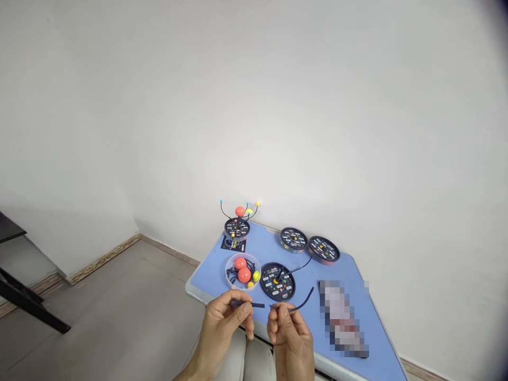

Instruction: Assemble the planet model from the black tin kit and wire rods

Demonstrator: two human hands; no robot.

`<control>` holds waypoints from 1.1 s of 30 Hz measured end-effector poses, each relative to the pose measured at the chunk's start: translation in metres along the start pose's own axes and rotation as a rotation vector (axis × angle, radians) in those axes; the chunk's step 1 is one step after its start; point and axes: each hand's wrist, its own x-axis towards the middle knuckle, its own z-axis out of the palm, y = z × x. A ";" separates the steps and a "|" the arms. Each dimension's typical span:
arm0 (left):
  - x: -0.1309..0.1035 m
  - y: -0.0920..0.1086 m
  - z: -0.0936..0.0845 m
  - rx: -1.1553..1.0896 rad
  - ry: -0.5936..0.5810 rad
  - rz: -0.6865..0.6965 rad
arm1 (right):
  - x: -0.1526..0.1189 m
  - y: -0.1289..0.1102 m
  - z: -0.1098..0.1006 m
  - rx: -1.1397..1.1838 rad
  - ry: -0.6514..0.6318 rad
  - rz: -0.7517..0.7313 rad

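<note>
Near the front edge of the blue table, my left hand [224, 328] pinches a short straight black rod [257, 305]. Close beside it, my right hand [291, 334] grips a curved black rod [305, 299], whose free end bends up to the right. The facing ends of the two rods are a small gap apart. Just beyond my left hand sits a clear round tub [227, 271] with red balls, yellow balls and black parts. A black printed disc [278, 290] lies beyond my right hand, with a thin black arm rising from it.
An orbit-like model [237, 228] with colored balls stands at the back left, by a dark card [228, 244]. Two round black-topped containers [294, 239] [324, 250] are at the back right. A blurred flat item [343, 320] lies right. Behind is a white wall [278, 106].
</note>
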 end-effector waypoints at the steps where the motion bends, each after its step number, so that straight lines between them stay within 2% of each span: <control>1: 0.000 0.001 0.000 0.010 -0.004 -0.005 | -0.002 -0.001 0.002 -0.023 0.012 -0.021; 9: -0.001 0.000 -0.006 0.046 -0.028 -0.027 | -0.008 -0.002 0.008 -0.234 0.074 -0.160; 14: 0.000 -0.006 -0.012 0.001 -0.018 -0.036 | -0.009 -0.002 0.007 -0.266 0.087 -0.177; 23: -0.002 0.005 -0.005 -0.170 -0.006 -0.142 | -0.018 -0.002 0.005 -0.303 0.100 -0.289; 28: -0.003 0.004 -0.005 -0.176 -0.027 -0.124 | -0.024 -0.003 0.014 -0.298 0.122 -0.350; 33: -0.003 -0.001 -0.003 -0.074 -0.061 -0.058 | -0.027 -0.004 0.015 -0.288 0.124 -0.391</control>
